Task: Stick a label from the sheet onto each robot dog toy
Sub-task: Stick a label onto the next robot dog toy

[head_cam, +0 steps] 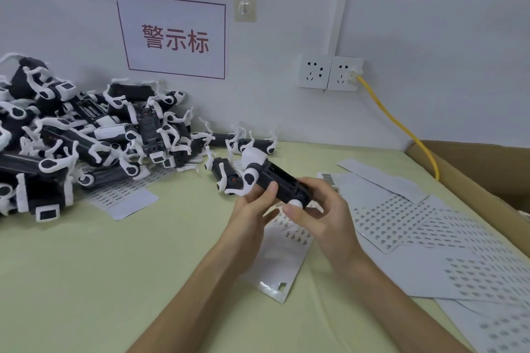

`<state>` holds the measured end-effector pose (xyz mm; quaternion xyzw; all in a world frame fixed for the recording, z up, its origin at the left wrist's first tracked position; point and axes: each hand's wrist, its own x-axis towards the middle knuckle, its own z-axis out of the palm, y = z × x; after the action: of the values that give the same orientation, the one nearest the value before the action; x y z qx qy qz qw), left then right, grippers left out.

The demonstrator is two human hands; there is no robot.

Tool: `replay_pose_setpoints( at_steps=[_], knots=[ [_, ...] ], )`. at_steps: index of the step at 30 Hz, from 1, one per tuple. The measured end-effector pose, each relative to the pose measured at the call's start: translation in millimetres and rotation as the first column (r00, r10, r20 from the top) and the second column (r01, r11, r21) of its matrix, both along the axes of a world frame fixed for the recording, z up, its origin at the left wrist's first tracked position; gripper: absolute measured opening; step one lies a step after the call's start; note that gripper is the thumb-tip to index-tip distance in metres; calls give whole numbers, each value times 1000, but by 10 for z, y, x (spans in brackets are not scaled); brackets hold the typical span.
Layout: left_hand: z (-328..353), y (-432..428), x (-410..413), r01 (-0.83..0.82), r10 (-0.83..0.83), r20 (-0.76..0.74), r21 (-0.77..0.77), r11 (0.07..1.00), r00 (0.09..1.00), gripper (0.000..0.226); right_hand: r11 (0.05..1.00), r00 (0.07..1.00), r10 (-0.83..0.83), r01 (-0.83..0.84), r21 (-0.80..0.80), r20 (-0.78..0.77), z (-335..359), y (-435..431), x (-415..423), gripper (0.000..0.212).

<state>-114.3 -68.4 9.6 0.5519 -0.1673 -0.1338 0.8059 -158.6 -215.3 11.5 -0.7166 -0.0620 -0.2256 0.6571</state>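
Note:
A black and white robot dog toy [269,173] is held above the table, belly side turned up. My left hand [252,215] grips its middle, thumb on the black body. My right hand [318,213] holds its near end, fingers curled over the top and thumb by a white round part. Under both hands lies a label sheet [282,255] with small dark labels. Whether a label sits on a fingertip is hidden. Another robot dog toy [226,176] lies just behind the held one.
A large pile of robot dog toys [86,135] fills the table's left back. More label sheets [430,223] spread at the right, one [126,198] under the pile's edge. A cardboard box [481,180] stands far right. A yellow cable [401,126] runs from the wall sockets [329,73].

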Motion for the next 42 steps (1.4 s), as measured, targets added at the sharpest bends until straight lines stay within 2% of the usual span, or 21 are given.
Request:
replay_pose_setpoints(
  at_steps=[3,5,11,16,19,29,33,38,40,42],
  knots=[
    [-31,-25,21,8,-8,14,-3,1000,1000,39,991,1000,-12,9,-134,-22,-7,-33,15,48],
    [-57,-37,17,10,-10,26,11,1000,1000,33,986,999,-16,11,-168,-28,-15,-41,13,51],
    [-62,-26,-7,50,-51,54,32,998,997,31,991,998,-52,54,-122,21,-16,-51,37,37],
    [-51,-19,-13,74,-79,67,79,994,995,31,1000,1000,-5,5,25,4,3,-131,62,24],
    [-33,-37,-47,110,-121,90,117,987,989,29,999,1000,-8,9,50,-23,22,-156,63,30],
    [-130,-131,-84,127,-189,240,252,960,952,26,996,996,-75,78,40,-56,20,-137,49,30],
    [-145,-145,-93,109,-170,249,240,965,953,25,993,994,-9,21,116,-109,17,-143,53,29],
    [-91,-130,-139,112,-196,289,285,952,937,46,966,961,139,-79,245,-238,55,-207,42,12],
    [-86,-138,-146,115,-213,295,318,941,931,57,947,942,196,-109,303,-272,71,-244,31,12],
    [-84,-134,-147,124,-223,292,322,939,930,54,932,932,233,-132,338,-279,74,-275,30,16]
  ],
)
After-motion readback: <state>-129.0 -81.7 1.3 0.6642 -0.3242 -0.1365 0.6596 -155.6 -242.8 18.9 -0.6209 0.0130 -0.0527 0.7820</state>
